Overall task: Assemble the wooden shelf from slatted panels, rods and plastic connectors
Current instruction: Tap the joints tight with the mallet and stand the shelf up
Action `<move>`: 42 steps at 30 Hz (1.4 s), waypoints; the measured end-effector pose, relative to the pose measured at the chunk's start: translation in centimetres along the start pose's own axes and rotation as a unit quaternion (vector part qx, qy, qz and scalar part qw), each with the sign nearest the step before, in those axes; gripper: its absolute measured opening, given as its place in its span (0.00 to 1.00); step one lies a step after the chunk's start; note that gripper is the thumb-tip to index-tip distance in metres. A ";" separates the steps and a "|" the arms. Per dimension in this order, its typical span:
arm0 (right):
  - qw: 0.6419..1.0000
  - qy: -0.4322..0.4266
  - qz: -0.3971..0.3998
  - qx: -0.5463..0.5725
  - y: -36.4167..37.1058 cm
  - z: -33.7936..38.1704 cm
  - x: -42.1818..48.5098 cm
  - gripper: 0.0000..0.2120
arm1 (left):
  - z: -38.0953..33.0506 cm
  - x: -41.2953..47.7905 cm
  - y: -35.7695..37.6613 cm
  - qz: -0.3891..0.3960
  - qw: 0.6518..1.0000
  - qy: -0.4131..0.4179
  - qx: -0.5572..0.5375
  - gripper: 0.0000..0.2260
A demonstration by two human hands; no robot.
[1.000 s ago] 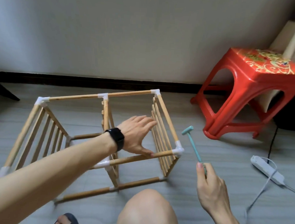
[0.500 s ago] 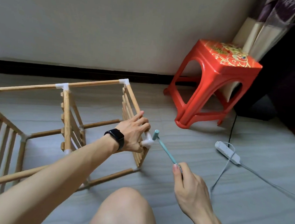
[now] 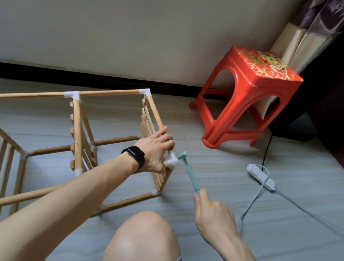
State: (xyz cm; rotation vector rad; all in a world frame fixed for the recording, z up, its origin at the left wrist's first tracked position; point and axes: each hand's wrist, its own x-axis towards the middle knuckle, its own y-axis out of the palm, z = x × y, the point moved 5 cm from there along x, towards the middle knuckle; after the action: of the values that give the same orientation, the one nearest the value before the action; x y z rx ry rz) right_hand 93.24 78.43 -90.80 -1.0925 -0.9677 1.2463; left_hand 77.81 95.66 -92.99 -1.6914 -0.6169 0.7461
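Spanning left and centre of the frame, the wooden shelf (image 3: pixel 77 134) lies on its side on the grey floor (image 3: pixel 280 243), its left end cut by the picture edge. Rods (image 3: pixel 109 92) meet at white plastic connectors (image 3: pixel 71 94); slatted panels (image 3: pixel 145 125) stand between them. Left hand (image 3: pixel 155 149) clasps the end rod (image 3: pixel 155 113) just above the corner connector (image 3: pixel 171 162) at centre. Right hand (image 3: pixel 212 217), lower right, grasps the handle of a teal hammer (image 3: pixel 191 174); its head sits just beside that connector, contact uncertain. Bare floor separates the shelf from the red plastic stool (image 3: pixel 247 90), upper right. A white power strip (image 3: pixel 260 176) lies right of the hammer.
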 end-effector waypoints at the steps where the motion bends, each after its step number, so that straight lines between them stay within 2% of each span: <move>1: 0.999 0.013 -0.018 0.027 -0.1 -0.3 -0.2 0.12 | 0.0 0.0 0.1 0.002 1.000 0.001 -0.001 0.39; 3: 0.992 0.050 -0.094 0.070 -1.5 -0.6 -0.6 0.11 | 0.3 -0.1 0.1 -0.006 1.000 -0.004 -0.010 0.38; 5: 0.999 0.017 -0.028 0.024 -0.7 0.2 -0.7 0.10 | 0.2 -0.4 0.0 -0.010 1.000 0.001 -0.015 0.38; 7: 0.998 0.046 0.042 0.028 0.4 -0.9 -0.8 0.11 | 0.2 -0.5 0.3 -0.015 1.000 0.008 -0.015 0.38; 10: 0.981 0.065 -0.079 0.164 -1.8 -1.1 -0.7 0.12 | 0.7 -1.4 1.2 -0.034 0.999 0.022 -0.026 0.40; 11: 0.973 0.071 -0.092 0.202 -2.2 -1.1 -0.5 0.13 | 0.7 -2.0 1.5 -0.036 0.998 0.035 -0.021 0.40; 14: 0.963 0.058 -0.107 0.240 -2.9 -0.6 1.4 0.15 | 0.8 -3.7 1.8 -0.034 0.996 0.086 0.016 0.39; 16: 0.956 0.043 -0.097 0.272 -2.9 -0.1 3.0 0.17 | 0.9 -4.6 0.4 -0.010 0.995 0.098 0.026 0.36; 18: 0.948 0.041 -0.086 0.304 -2.3 0.4 4.8 0.20 | 1.3 -4.8 -1.6 -0.019 0.996 0.093 0.004 0.32; 20: 0.946 0.045 -0.060 0.315 -1.6 1.2 6.9 0.19 | 2.8 -3.8 -3.9 -0.079 0.995 0.042 -0.032 0.31; 23: 0.952 0.034 -0.034 0.301 -0.7 2.8 10.3 0.17 | 7.4 -1.5 -5.5 -0.152 0.977 -0.143 -0.041 0.37; 25: 0.958 0.019 -0.019 0.285 -0.1 4.0 12.7 0.16 | 10.5 -0.5 -4.8 -0.138 0.949 -0.273 -0.083 0.45; 27: 0.963 -0.006 -0.014 0.269 0.2 5.2 14.8 0.15 | 12.8 0.2 -3.4 -0.089 0.926 -0.350 -0.107 0.54; 29: 0.968 -0.041 -0.015 0.248 0.5 6.2 16.6 0.15 | 14.3 0.9 -2.2 -0.049 0.919 -0.379 -0.097 0.59; 31: 0.971 -0.068 -0.014 0.228 0.6 7.1 18.0 0.15 | 15.0 1.5 -1.5 -0.042 0.915 -0.391 -0.096 0.59; 36: 0.974 -0.111 -0.016 0.197 0.7 8.5 20.8 0.15 | 14.2 1.8 -0.3 -0.153 0.902 -0.393 -0.089 0.51; 38: 0.964 -0.139 -0.063 0.217 -0.3 9.0 21.4 0.14 | 14.1 1.7 0.2 -0.184 0.898 -0.388 -0.099 0.51; 41: 0.926 -0.181 -0.196 0.268 -2.0 9.6 21.3 0.13 | 14.4 1.6 0.2 -0.207 0.894 -0.388 -0.081 0.50; 42: 0.923 -0.184 -0.207 0.266 -2.0 9.7 21.3 0.13 | 14.4 1.7 0.3 -0.212 0.894 -0.386 -0.076 0.49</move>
State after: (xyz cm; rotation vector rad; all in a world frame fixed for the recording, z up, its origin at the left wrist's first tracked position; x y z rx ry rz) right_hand 86.27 100.51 -87.15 -0.2119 -0.9896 1.2717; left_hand 68.10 106.06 -95.98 -1.2748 -1.5772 1.0609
